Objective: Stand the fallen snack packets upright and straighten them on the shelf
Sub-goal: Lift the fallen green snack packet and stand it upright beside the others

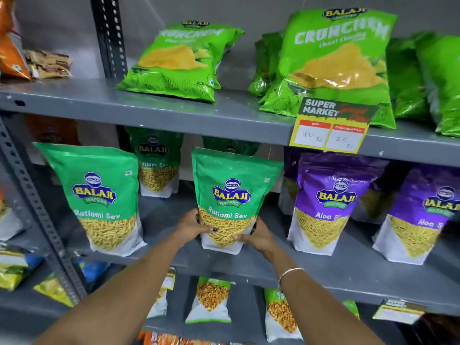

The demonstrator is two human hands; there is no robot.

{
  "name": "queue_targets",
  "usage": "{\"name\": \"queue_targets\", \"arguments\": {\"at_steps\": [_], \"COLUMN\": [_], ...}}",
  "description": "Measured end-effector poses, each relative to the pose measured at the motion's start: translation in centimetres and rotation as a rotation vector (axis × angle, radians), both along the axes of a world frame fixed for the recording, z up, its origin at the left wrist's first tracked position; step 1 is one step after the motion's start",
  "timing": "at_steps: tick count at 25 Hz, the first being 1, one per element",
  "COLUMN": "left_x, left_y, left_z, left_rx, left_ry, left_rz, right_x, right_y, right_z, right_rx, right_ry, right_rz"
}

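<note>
A green Ratlami Sev packet [231, 195] stands upright on the middle shelf [348, 275]. My left hand [191, 226] grips its lower left side and my right hand [256, 236] grips its lower right corner. A second green Ratlami Sev packet [99, 195] stands upright at the left front. A third one [156, 163] stands further back, and another is half hidden behind the held packet. Two purple Aloo Sev packets [326, 202] [423, 215] stand upright at the right. On the top shelf, light green Crunchem packets [179, 61] [336, 61] lean backward.
A yellow price tag [331, 128] hangs from the top shelf's front edge. Smaller snack packets [211, 300] stand on the lower shelf. A perforated grey upright [37, 202] divides off the left bay, which holds orange and yellow packets. A bare strip of shelf lies between the green and purple packets.
</note>
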State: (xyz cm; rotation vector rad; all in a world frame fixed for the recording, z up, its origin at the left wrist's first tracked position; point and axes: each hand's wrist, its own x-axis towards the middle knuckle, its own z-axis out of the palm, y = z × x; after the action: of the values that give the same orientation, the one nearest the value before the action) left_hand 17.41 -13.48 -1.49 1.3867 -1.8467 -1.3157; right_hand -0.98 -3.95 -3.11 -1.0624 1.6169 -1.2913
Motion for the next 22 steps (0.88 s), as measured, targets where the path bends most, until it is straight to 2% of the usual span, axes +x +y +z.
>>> {"name": "queue_targets", "arguments": {"at_steps": [4,9,17,20,22], "left_x": [2.0,3.0,3.4,3.9,4.1], "left_y": [2.8,4.6,5.0,5.1,5.5], "left_z": [0.3,1.0,1.6,1.9,2.7], "left_rx": [-0.072,-0.107,-0.111,0.007,0.134], "left_ry": [-0.119,-0.189,-0.215,-0.307,-0.524], "left_rz": [0.012,0.007,-0.059,-0.137,-0.243], "right_x": [1.7,3.0,3.8,3.4,2.8], "right_y": [2.4,4.1,4.6,4.7,5.4], "right_z": [0.5,1.0,1.2,0.9,0.6], "right_rx": [0.041,0.079,0.101,0.125,0.166], "right_ry": [0.078,0.084,0.089,0.096,0.147], "right_rz": [0.003,-0.004,-0.015,-0.028,-0.084]}}
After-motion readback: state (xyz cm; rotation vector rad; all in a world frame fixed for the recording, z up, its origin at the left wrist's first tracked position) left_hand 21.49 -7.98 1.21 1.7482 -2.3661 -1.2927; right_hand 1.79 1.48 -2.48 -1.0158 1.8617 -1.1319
